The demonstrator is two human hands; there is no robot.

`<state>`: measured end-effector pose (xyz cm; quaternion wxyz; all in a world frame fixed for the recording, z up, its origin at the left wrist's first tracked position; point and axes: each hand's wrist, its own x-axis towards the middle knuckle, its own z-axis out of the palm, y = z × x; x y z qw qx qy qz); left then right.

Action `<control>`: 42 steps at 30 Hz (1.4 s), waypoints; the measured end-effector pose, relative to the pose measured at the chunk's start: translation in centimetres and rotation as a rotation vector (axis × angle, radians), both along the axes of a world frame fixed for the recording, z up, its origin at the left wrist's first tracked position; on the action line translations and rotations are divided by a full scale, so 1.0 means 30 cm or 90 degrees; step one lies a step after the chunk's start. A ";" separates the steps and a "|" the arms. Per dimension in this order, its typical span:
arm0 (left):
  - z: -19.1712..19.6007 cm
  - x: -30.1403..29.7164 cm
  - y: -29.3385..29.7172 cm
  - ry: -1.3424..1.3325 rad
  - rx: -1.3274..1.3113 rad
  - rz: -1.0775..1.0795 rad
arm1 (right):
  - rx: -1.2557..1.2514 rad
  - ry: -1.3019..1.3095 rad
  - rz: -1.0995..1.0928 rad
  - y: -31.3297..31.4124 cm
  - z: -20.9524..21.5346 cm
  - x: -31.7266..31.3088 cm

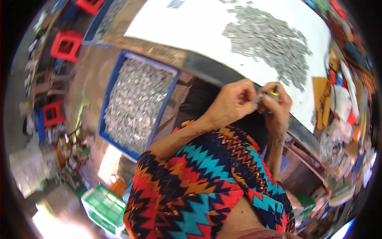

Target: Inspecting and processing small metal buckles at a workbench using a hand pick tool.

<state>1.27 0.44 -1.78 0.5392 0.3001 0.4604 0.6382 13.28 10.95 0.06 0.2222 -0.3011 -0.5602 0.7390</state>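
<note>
At the table's near edge, my left hand (234,101) is closed in a pinch on a small grey metal piece (258,99). Close against it, my right hand (277,104) is wrapped round a small tool with a yellow and black end (274,93). The tool's other end is hidden by my fingers, so its kind does not show. Both hands meet at the grey piece. Beyond them, a broad spread of similar flat grey pieces (266,40) lies on the white table top (191,28).
A blue tray (104,107) full of shiny grey pieces stands to my left. Part of another blue tray (90,32) shows farther off. Red stools (67,46) stand at far left, and a green crate (104,207) at lower left. Cardboard (321,99) and plastic bags lie at right.
</note>
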 end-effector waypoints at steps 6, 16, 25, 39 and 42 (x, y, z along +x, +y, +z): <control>0.013 -0.013 0.026 0.178 -0.030 0.036 | 0.151 -0.078 0.073 0.041 0.010 -0.026; 0.047 -0.011 0.051 0.173 -0.053 -0.003 | 0.227 -0.051 0.039 0.042 -0.004 -0.011; 0.040 -0.012 0.058 0.073 -0.013 0.053 | 0.051 -0.005 -0.014 0.018 0.004 0.013; 0.009 -0.042 0.110 0.029 -0.001 0.122 | 0.291 -0.073 0.083 -0.003 -0.003 0.081; 0.010 -0.041 0.113 0.021 -0.008 0.129 | 0.284 -0.073 0.056 -0.010 -0.014 0.085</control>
